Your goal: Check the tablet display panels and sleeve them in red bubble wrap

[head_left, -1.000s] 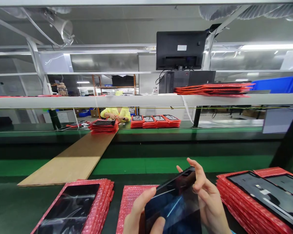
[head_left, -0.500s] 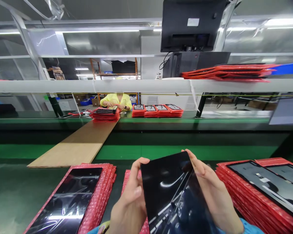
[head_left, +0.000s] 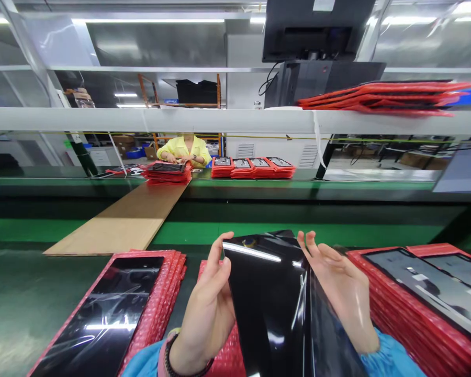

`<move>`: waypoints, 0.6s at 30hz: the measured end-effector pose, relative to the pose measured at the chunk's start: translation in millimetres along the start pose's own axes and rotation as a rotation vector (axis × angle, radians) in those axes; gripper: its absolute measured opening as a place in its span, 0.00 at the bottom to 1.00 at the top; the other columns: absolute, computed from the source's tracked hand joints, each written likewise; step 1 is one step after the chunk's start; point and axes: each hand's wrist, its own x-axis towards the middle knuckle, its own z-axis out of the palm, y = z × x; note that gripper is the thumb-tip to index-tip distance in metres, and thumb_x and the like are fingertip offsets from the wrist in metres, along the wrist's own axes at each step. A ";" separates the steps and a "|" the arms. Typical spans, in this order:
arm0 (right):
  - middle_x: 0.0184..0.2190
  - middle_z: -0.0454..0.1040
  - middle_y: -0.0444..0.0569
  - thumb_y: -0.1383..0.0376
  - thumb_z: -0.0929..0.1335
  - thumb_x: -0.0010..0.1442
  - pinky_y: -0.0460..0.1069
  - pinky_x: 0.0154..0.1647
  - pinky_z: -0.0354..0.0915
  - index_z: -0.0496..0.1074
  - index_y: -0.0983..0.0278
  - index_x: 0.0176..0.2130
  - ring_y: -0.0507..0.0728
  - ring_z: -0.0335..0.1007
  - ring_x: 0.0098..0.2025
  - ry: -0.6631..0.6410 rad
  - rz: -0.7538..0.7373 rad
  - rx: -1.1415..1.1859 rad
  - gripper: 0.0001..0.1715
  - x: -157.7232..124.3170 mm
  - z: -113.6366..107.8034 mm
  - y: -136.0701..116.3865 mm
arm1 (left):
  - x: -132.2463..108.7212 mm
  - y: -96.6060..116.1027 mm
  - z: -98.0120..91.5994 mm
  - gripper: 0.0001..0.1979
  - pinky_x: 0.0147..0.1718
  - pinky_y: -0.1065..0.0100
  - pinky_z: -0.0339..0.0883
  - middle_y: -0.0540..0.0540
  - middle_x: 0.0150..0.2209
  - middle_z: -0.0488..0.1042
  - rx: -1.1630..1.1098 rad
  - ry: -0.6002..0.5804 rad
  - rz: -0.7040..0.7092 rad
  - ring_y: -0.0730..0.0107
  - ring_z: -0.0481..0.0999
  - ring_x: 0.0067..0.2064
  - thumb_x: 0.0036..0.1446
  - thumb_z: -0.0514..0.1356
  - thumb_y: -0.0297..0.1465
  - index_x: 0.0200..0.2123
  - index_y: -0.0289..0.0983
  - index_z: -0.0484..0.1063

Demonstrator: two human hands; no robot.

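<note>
I hold a glossy black screen panel upright in front of me, over a red bubble-wrap sleeve on the green bench. My left hand grips the panel's left edge, thumb on the front. My right hand is at the panel's right edge, fingers extended, behind a clear film that stands off the panel's right side. A stack of red sleeves with a black panel on top lies to the left. Another stack with panels lies to the right.
A wooden board spans the green conveyor. Across it a person in yellow works beside more red stacks. A white shelf overhead carries red sleeves and a monitor.
The panel has been raised and tipped from a flat tilt to nearly upright facing me. My right hand has shifted to its right edge, where a clear film now stands off. The camera has tilted down.
</note>
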 end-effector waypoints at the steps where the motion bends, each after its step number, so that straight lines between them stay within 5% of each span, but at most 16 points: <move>1: 0.23 0.71 0.47 0.71 0.70 0.36 0.62 0.69 0.46 0.67 0.60 0.13 0.62 0.66 0.55 0.017 0.004 0.001 0.10 1.1 -1.4 0.4 | 1.2 -0.4 0.6 0.22 0.52 0.64 0.63 0.53 0.46 0.75 -0.020 -0.005 0.001 0.67 0.74 0.48 0.59 0.59 0.35 0.56 0.52 0.61; 12: 0.21 0.73 0.45 0.71 0.70 0.33 0.62 0.68 0.46 0.68 0.59 0.13 0.61 0.67 0.52 0.041 0.022 -0.133 0.08 7.9 -6.4 2.3 | 9.6 -2.7 1.4 0.20 0.59 0.66 0.53 0.56 0.55 0.70 0.096 0.077 0.057 0.66 0.63 0.60 0.58 0.59 0.37 0.55 0.51 0.65; 18: 0.42 0.78 0.48 0.68 0.73 0.39 0.61 0.69 0.41 0.73 0.61 0.22 0.65 0.61 0.60 -0.029 -0.055 -0.288 0.06 -8.6 0.4 3.1 | 10.0 -6.8 -1.9 0.14 0.61 0.76 0.40 0.62 0.60 0.64 0.305 0.147 0.253 0.78 0.47 0.66 0.61 0.55 0.39 0.50 0.49 0.71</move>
